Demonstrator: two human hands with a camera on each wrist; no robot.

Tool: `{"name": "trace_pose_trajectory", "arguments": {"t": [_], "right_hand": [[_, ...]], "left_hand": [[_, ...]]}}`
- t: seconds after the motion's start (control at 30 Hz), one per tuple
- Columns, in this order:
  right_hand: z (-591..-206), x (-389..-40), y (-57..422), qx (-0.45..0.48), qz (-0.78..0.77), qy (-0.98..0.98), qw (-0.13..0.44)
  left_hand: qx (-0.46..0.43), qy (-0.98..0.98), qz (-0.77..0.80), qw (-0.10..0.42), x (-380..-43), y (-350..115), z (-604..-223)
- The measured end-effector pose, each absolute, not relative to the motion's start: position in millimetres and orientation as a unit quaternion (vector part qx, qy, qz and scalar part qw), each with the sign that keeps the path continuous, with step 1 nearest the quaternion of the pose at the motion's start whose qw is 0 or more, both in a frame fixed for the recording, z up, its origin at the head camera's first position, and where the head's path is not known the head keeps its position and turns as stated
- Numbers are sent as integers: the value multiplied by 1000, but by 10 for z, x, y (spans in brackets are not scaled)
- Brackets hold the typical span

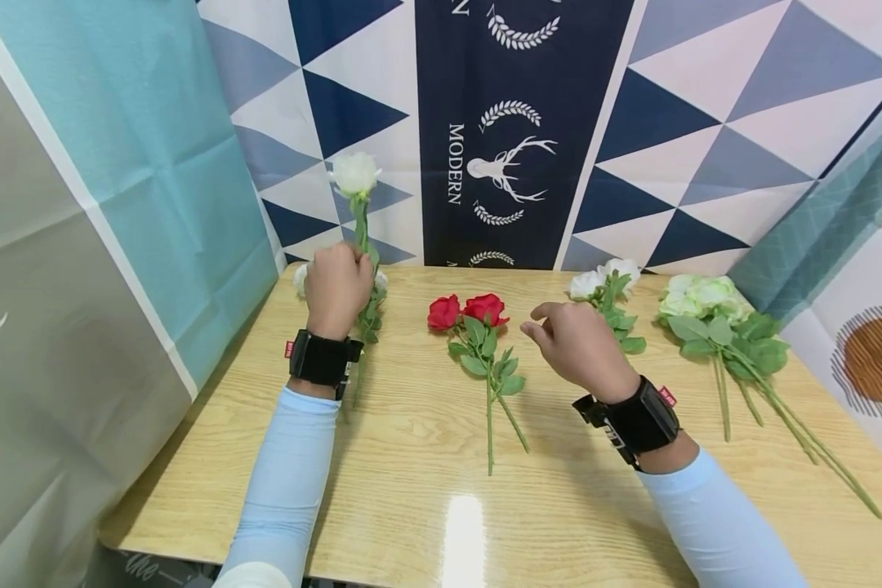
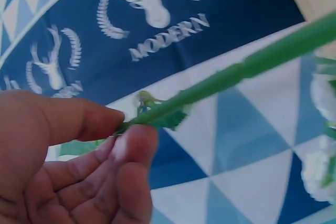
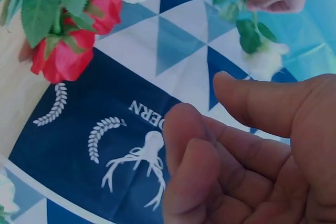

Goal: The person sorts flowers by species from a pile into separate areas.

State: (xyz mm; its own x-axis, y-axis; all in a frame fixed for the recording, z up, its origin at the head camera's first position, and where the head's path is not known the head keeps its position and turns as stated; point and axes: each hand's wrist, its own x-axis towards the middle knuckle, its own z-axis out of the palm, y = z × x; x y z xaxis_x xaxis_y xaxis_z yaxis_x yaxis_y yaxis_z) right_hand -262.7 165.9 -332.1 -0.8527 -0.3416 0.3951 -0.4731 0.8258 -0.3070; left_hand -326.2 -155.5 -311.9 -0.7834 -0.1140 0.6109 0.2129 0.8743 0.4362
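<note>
My left hand (image 1: pixel 338 286) pinches the stem of a white rose (image 1: pixel 355 174) and holds it upright, bloom at the top, over the left part of the table. In the left wrist view the green stem (image 2: pixel 210 85) runs between thumb and fingertips. My right hand (image 1: pixel 581 347) hovers with loosely bent fingers and nothing in it, right of two red roses (image 1: pixel 487 308) lying on the table. The right wrist view shows its thumb and fingers apart. Partly hidden behind the left hand lie more white blooms (image 1: pixel 300 280).
At the back right of the wooden table (image 1: pixel 412 457) lie white roses (image 1: pixel 606 278) with green leaves. Farther right are pale green-white flowers (image 1: pixel 701 296), their long stems pointing toward the front right. A patterned cloth (image 1: pixel 522 49) hangs behind the table's back edge.
</note>
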Motion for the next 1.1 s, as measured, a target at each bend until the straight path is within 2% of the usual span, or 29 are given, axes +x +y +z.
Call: {"name": "trace_pose_trajectory", "arguments": {"t": [0.1, 0.27, 0.43, 0.63, 0.83, 0.97, 1.1], "right_hand": [[-3304, -2589, 1647, 225, 219, -926, 209], [-3314, -2558, 1552, 263, 297, -862, 316], [-3333, -2544, 1454, 299, 363, -798, 376], [-3348, -2530, 1390, 298, 400, -762, 414], [-3362, -2523, 1327, 302, 425, -734, 435], [-3349, -2515, 1326, 304, 433, -726, 439], [-3341, -2505, 1355, 304, 450, -721, 431]], "left_hand": [[-71, -888, -271, 365, -3167, -1488, -3056], [-144, -839, -322, 413, -3063, -1337, -2987], [-200, -796, -366, 439, -3021, -1126, -2975], [-280, -742, -426, 435, -2999, -817, -3073], [-348, -721, -447, 399, -2955, -563, -3225], [-404, -717, -430, 372, -2924, -444, -3330], [-444, -725, -375, 369, -2887, -359, -3417]]}}
